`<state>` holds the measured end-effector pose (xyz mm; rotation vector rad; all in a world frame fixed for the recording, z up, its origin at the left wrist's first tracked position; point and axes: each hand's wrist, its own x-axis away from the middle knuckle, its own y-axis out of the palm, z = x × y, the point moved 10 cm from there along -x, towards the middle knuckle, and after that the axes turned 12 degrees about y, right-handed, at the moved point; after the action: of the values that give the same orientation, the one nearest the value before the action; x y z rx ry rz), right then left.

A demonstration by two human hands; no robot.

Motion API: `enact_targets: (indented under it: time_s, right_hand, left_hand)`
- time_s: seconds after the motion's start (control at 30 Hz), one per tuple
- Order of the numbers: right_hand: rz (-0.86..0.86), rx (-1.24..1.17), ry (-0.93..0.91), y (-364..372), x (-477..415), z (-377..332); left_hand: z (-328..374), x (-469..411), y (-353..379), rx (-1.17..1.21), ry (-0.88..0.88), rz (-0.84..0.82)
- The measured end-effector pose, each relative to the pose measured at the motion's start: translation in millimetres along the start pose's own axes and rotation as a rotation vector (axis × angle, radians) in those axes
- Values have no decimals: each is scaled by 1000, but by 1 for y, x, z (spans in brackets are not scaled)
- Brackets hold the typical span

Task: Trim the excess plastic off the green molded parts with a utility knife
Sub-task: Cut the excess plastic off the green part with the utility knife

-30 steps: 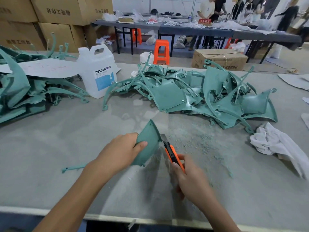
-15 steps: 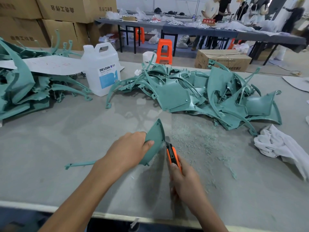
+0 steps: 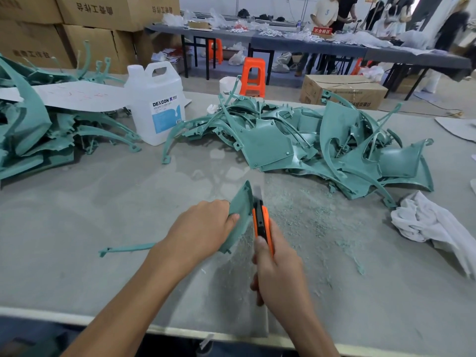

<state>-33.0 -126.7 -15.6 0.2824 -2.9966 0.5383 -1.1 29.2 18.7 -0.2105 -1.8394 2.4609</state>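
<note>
Seen from the head camera, a person works at a grey table (image 3: 77, 215). The left hand (image 3: 203, 228) grips a green part (image 3: 240, 204), fingers curled over its upper edge, thumb pressed on its near face. The part stands on edge at the near middle of the table, and its thin arm (image 3: 123, 249) trails left along the surface behind the wrist.

The right hand (image 3: 280, 274) is clenched round an orange knife (image 3: 262, 222), thumb along the handle. The pale blade (image 3: 257, 191) points away from the person and lies against the part's right edge.

Fine green shavings (image 3: 304, 210) dust the table just right of the knife. A heap (image 3: 270, 143) of green parts fills the far right of the table; another pile (image 3: 31, 130) sits at far left, partly under a white sheet (image 3: 77, 95). A white jug (image 3: 157, 104) labelled DEXCON stands between the two. A crumpled white rag (image 3: 425, 220) lies at right, near the heap.

Beyond the table are stacked cartons (image 3: 90, 27), an orange stool (image 3: 253, 76), a box (image 3: 345, 91) on the floor and a cluttered far table (image 3: 296, 42) with people standing behind it.
</note>
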Motion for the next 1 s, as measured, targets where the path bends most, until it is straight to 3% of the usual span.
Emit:
enact_targets:
  time_s: [0.17, 0.27, 0.4, 0.53, 0.63, 0.73, 0.83, 1.0]
  right_hand:
    - [-31, -262, -47, -16, 1, -26]
    - [46, -192, 119, -15, -12, 20]
    - [5, -66, 230, 12, -13, 59]
    - [3, -23, 42, 14, -8, 15]
    - [-37, -130, -48, 5, -3, -11]
    - [6, -169, 94, -8, -12, 17]
    - [2, -45, 222, -1, -13, 41]
    - [14, 40, -53, 14, -2, -14]
  left_hand:
    - [-4, -3, 3, -16, -30, -46]
    - [-6, -1, 2, 29, -39, -42]
    - [-7, 0, 1, 51, -47, -52]
    - [-5, -1, 1, 34, -50, -25]
    - [-7, -1, 3, 19, -50, -36]
    - [-10, 0, 3, 30, -59, -34]
    - [-9, 0, 2, 34, -55, -33]
    - [-7, -1, 0, 0, -61, -12]
